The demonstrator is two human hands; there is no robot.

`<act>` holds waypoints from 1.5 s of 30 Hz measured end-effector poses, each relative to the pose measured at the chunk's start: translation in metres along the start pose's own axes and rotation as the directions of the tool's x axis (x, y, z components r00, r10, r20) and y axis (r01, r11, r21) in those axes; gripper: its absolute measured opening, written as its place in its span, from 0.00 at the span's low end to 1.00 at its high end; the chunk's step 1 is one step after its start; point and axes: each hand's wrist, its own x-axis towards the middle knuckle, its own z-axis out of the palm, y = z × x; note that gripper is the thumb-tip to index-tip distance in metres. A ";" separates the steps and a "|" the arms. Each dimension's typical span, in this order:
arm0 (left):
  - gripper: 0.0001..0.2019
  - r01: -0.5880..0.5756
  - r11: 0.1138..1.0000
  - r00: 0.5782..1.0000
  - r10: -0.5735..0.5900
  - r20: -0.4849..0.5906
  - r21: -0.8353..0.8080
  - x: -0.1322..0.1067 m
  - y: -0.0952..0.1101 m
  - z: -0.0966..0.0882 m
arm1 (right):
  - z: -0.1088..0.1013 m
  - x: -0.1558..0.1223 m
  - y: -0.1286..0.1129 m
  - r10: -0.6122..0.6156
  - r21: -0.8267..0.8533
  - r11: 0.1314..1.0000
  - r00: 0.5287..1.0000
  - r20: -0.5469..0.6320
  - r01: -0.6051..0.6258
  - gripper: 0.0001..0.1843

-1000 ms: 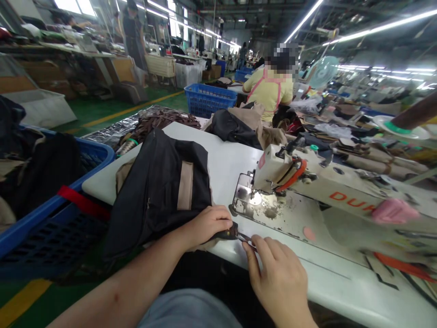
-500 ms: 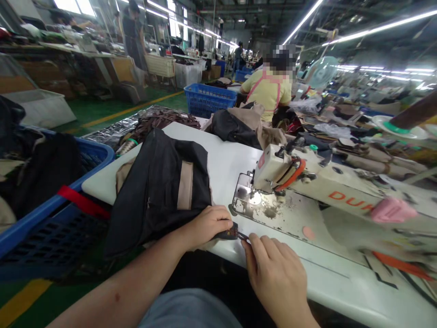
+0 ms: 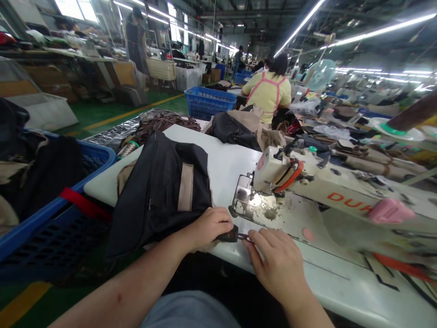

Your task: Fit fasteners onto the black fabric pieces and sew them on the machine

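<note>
A black fabric piece (image 3: 164,182) with a beige strip (image 3: 185,187) across it lies on the left of the white sewing table. My left hand (image 3: 213,225) is closed on its near right corner, thumb on top, where a dark folded end (image 3: 232,233) sticks out. My right hand (image 3: 278,259) is closed in a pinch just to the right. From its fingertips a thin, dark pointed tool (image 3: 243,236) reaches to that folded end; the palm hides the rest of it.
Beyond my right hand stands a sewing machine (image 3: 307,182) with a metal needle plate (image 3: 243,191). A blue basket (image 3: 92,168) of dark fabric is at the left. More fabric (image 3: 235,130) lies at the table's far side, before a seated person (image 3: 268,91).
My right hand has shifted slightly, with the fingers staying at the folded end. The left hand and the black fabric piece keep nearly the same place; the view has tilted a little.
</note>
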 end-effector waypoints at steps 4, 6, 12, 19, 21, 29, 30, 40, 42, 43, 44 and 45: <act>0.12 0.000 1.000 1.000 0.000 0.000 -0.001 0.000 0.000 0.000 | -0.004 0.002 -0.002 -0.052 -0.039 0.998 0.999 -0.016 0.052 0.10; 0.12 0.000 1.000 1.000 0.001 0.001 -0.009 0.000 -0.001 0.000 | -0.005 0.003 -0.002 -0.058 -0.041 0.997 0.998 -0.023 0.057 0.10; 0.11 0.014 0.998 1.000 -0.015 -0.011 -0.058 0.000 -0.003 0.000 | -0.005 0.002 -0.003 -0.082 -0.064 0.995 0.997 0.010 0.083 0.08; 0.12 0.037 0.974 0.999 -0.034 0.016 -0.222 -0.001 -0.007 -0.004 | 0.022 -0.006 -0.003 0.317 0.508 0.772 0.924 0.214 -0.382 0.16; 0.12 0.045 0.967 0.999 -0.041 0.020 -0.252 -0.002 -0.008 -0.005 | 0.030 -0.005 -0.001 0.380 0.634 0.580 0.859 0.344 -0.511 0.20; 0.15 0.044 0.954 0.999 -0.038 0.028 -0.296 -0.002 -0.005 -0.009 | 0.038 0.002 0.004 0.360 0.722 0.323 0.785 0.505 -0.612 0.24; 0.15 0.043 0.953 0.999 -0.037 0.027 -0.300 -0.002 -0.004 -0.009 | 0.039 0.002 0.003 0.365 0.723 0.322 0.785 0.501 -0.611 0.24; 0.14 0.043 0.972 0.999 -0.049 -0.017 -0.233 0.000 -0.008 -0.005 | 0.018 -0.006 -0.006 0.095 0.028 0.995 0.988 -0.122 -0.093 0.10; 0.14 0.040 0.975 0.999 -0.045 -0.018 -0.219 0.001 -0.008 -0.005 | 0.017 -0.007 -0.008 0.041 -0.070 0.996 0.990 -0.134 -0.050 0.11; 0.14 0.039 0.975 0.999 -0.043 -0.012 -0.220 0.002 -0.007 -0.005 | 0.018 -0.008 -0.009 0.044 -0.066 0.996 0.992 -0.120 -0.052 0.12; 0.14 0.040 0.974 0.999 -0.042 -0.005 -0.223 0.002 -0.007 -0.005 | 0.020 -0.009 -0.009 0.057 -0.048 0.997 0.993 -0.105 -0.063 0.14; 0.14 0.040 0.973 0.999 -0.041 0.002 -0.225 0.002 -0.006 -0.005 | 0.022 -0.010 -0.010 0.071 -0.033 0.997 0.993 -0.090 -0.074 0.15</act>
